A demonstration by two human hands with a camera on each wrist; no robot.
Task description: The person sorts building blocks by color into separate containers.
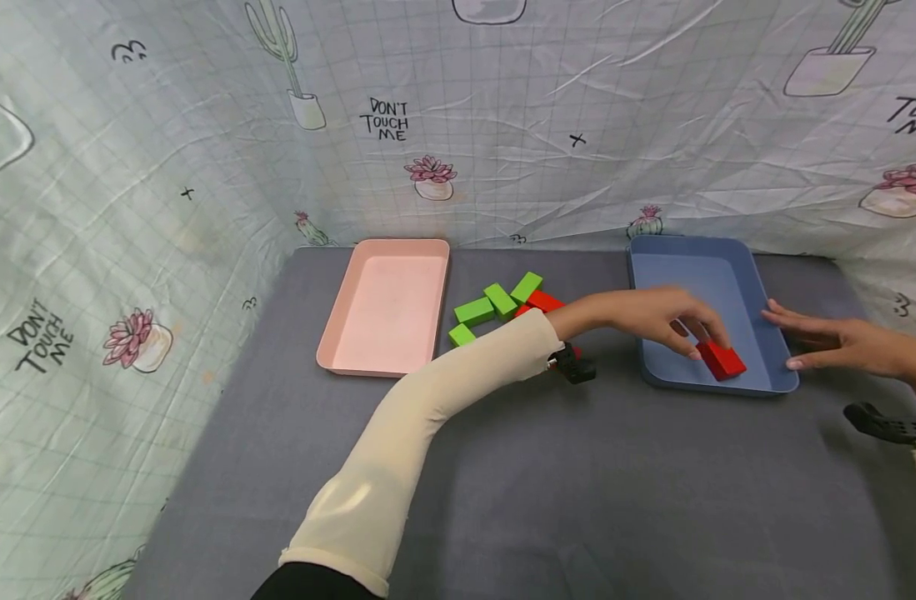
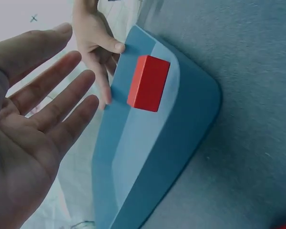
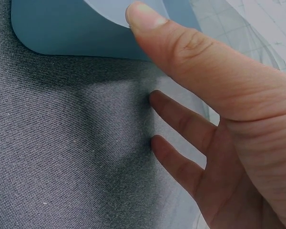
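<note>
My left hand [image 1: 671, 317] reaches over the blue tray [image 1: 686, 258], fingers close above a red block [image 1: 720, 361] near the tray's front right corner. In the left wrist view that red block [image 2: 150, 83] shows apart from the spread fingers [image 2: 62, 107] of the left hand, its near end tipped up. My right hand [image 1: 848, 343] is at the tray's right side. Its thumb [image 3: 181, 47] lies right at the rim, while the other fingers stretch out, some beside the tray.
Several green blocks [image 1: 475, 312] and red blocks [image 1: 545, 301] lie between the trays, some hidden behind the left forearm. A pink tray [image 1: 386, 300] sits to the left on the grey cloth [image 1: 548, 500]. A printed curtain [image 1: 503, 183] hangs behind.
</note>
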